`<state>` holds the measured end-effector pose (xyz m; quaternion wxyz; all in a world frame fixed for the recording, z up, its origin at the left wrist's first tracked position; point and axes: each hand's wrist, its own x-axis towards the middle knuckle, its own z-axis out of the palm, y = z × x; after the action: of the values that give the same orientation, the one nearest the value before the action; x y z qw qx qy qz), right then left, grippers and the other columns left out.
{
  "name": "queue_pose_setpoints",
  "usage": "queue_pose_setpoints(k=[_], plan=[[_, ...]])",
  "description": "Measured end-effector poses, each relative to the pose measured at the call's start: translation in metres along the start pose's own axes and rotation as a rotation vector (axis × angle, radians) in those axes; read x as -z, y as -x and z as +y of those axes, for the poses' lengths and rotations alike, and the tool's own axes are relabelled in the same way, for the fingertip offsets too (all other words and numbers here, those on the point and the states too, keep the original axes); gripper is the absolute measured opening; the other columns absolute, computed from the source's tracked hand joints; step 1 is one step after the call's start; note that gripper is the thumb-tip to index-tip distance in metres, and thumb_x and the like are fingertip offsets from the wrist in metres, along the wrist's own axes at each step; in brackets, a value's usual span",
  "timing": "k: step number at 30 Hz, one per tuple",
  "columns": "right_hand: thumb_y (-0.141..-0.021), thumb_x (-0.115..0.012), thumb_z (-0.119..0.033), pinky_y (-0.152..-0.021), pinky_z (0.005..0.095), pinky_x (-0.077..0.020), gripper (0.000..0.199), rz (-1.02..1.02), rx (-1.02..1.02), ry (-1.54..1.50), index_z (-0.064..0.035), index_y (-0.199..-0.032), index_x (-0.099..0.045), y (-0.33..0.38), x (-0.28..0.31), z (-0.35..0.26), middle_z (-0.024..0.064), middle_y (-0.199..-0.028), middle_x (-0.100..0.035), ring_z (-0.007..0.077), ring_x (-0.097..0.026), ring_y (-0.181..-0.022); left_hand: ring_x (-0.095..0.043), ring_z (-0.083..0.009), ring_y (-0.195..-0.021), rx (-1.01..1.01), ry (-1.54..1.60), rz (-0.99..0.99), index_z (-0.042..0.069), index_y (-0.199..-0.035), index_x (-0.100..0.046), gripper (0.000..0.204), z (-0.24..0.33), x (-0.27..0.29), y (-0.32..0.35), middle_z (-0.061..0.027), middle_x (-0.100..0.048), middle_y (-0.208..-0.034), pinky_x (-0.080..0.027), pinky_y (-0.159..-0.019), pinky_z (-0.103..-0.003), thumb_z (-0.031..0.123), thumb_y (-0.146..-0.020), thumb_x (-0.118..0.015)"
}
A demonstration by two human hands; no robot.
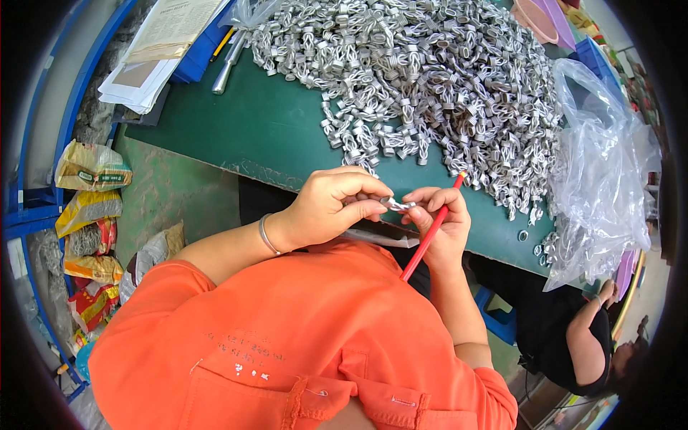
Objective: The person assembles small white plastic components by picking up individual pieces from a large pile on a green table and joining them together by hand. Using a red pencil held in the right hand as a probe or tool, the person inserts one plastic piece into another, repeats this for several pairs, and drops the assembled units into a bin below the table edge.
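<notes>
My left hand (pixel 333 203), with a metal bangle (pixel 268 235) at its wrist, is closed and pinches one end of a small silver metal loop piece (pixel 396 205). The fingertips of my right hand (pixel 446 226) hold the other end, just past the table's near edge. A slim red stick (pixel 424 244) with a pale orange tip is also gripped in the right hand, slanting up between thumb and fingers. Beyond both hands lies a big heap of similar silver loop pieces (pixel 408 79) on the green table (pixel 229 118).
Several silver rings (pixel 538 250) lie near the clear plastic bag (pixel 598 172) at the right. Papers (pixel 147 61) and a metal-handled tool (pixel 228 66) are at the left rear. Filled sacks (pixel 93 166) sit on the left. Another person (pixel 573 340) works at right.
</notes>
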<state>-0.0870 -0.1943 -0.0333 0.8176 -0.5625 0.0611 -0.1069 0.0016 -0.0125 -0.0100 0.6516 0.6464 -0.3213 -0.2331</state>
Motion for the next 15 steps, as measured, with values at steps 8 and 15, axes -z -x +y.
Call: queue_pose_setpoints(k=[8,15], plan=[[-0.076,-0.064,0.011,-0.070,0.0251,-0.0516,0.028,-0.054,0.176,0.113,-0.0041,-0.083,-0.042,-0.0006,-0.0004,-0.0007,0.0185,-0.095,-0.060,0.0145,-0.060,-0.079,-0.065,-0.0158,-0.073,-0.022,-0.006,0.026,-0.006,-0.096,-0.061,0.016,0.0017,0.0011,0.0018,-0.0128,-0.060,-0.089,-0.054,-0.064,-0.024,-0.007,-0.080,-0.061],[-0.075,-0.064,0.013,-0.070,0.0253,-0.0518,0.029,-0.079,0.231,0.160,-0.0037,-0.083,-0.041,0.0007,0.0015,0.0017,0.0185,-0.097,-0.059,0.0155,-0.061,-0.081,-0.065,-0.0153,-0.074,-0.038,-0.024,0.031,-0.005,-0.096,-0.062,0.018,0.0012,0.0005,0.0020,-0.0119,-0.060,-0.090,-0.054,-0.064,-0.024,-0.007,-0.078,-0.064]])
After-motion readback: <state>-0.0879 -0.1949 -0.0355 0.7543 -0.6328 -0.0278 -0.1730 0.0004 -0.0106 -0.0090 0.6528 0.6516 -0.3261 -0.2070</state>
